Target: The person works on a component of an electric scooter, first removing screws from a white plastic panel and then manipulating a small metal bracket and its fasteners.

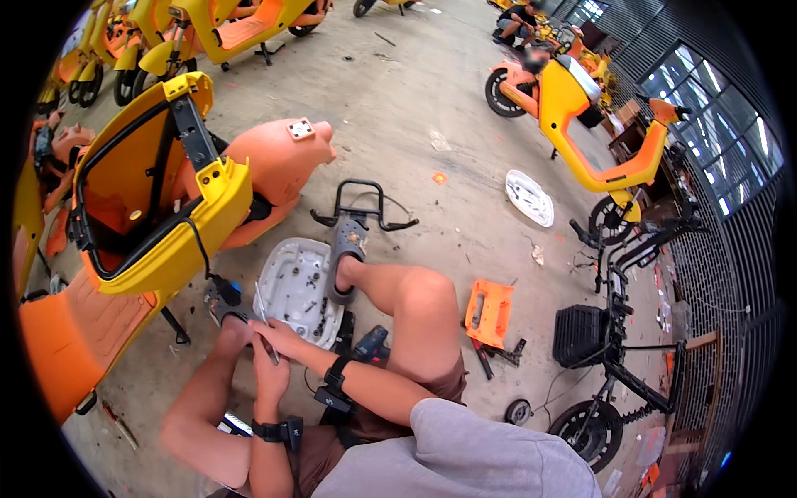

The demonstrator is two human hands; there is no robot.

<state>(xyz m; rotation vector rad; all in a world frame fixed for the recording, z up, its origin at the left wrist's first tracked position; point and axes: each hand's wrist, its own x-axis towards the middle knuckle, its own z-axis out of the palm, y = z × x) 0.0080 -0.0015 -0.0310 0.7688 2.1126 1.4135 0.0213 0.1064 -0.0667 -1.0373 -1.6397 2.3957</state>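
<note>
Between my legs my two hands meet on a slim silver metal tool (261,300), whose exact kind I cannot make out. My left hand (270,375) is closed around its lower part. Just above, my right hand (281,339) is closed on it too, with some fingertips hidden. The tool's upper end points at the near left edge of a white plastic tray (267,267) that holds several small metal parts. A cordless drill (371,342) lies to the right of my hands, partly behind my right leg.
A yellow and orange scooter (224,178) with an opened body stands at my left. A black bent-tube rack (365,184) lies ahead. To the right are an orange plastic cover (501,309), a stripped black scooter frame (614,307) and a white shell (529,199). Another person (516,25) crouches far off.
</note>
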